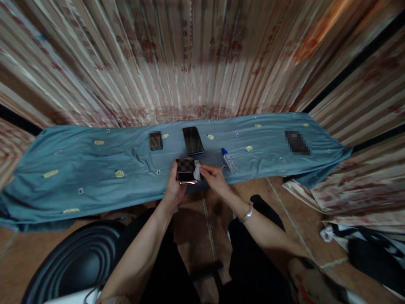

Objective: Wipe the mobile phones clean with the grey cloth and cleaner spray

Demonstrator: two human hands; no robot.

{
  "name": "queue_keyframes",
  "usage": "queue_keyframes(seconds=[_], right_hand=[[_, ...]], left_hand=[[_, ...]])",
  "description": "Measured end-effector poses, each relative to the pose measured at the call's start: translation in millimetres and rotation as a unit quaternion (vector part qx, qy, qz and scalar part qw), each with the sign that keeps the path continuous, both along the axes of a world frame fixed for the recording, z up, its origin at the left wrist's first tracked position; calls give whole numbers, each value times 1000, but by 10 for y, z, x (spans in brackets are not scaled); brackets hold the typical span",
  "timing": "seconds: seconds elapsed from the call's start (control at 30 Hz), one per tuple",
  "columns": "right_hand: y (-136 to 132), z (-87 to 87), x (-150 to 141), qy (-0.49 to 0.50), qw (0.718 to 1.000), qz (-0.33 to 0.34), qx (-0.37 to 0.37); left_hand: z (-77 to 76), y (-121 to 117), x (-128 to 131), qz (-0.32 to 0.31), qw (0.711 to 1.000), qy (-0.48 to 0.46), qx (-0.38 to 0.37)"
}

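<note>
My left hand (175, 185) is wrapped round the left side of a small brown checkered case (185, 165) with a dark glossy lower panel and a rose-gold edge. Whether it is a folding phone or another kind of case, I cannot tell. In the fingertips of my right hand (215, 177) is a thin white piece of tissue or cloth (196, 171), which lies against the case's right side. Just beyond the case, a black smartphone (193, 140) rests on the blue cloth. To the right lies a small clear bottle (229, 160) with a blue cap.
A blue cloth with yellow prints covers the narrow table (95, 169). A blurred square item (156, 140) lies left, a blurred dark item (297, 142) far right. Pleated curtains (190, 63) hang behind. A black round ridged object (82, 261) stands low at left.
</note>
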State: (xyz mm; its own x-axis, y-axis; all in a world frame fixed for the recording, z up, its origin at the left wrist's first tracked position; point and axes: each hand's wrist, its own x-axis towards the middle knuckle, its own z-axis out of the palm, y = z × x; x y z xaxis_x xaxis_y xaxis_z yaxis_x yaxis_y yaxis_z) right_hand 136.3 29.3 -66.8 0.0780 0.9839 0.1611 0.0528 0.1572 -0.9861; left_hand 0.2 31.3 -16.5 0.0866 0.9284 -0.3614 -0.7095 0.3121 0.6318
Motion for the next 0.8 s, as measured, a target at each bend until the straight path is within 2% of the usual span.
queue_keyframes(seconds=[0.17,0.27,0.37,0.43,0.5,0.63,0.7,0.8], right_hand=[[-62,-3,-18,7,999,35,-32],[-107,-16,-32,-3,997,55,-47],[-167,13,-37,-48,995,84,-21],[-210,63,-32,-113,990,84,26],[-248,120,-24,-204,973,61,89],[-287,188,-32,-360,913,35,189],[-292,192,-54,-393,891,41,224],[-302,187,-104,-406,873,51,264]], left_hand=[[-79,71,-56,28,999,-12,13],[-67,103,-119,11,1000,-15,8],[-29,118,-179,-28,1000,-12,-6],[-20,123,-197,-38,999,-9,-21],[-34,126,-192,-26,999,-14,-40],[-84,120,-143,-9,997,-29,-77],[-101,103,-118,-24,996,-28,-86],[-126,67,-82,-43,995,-26,-88]])
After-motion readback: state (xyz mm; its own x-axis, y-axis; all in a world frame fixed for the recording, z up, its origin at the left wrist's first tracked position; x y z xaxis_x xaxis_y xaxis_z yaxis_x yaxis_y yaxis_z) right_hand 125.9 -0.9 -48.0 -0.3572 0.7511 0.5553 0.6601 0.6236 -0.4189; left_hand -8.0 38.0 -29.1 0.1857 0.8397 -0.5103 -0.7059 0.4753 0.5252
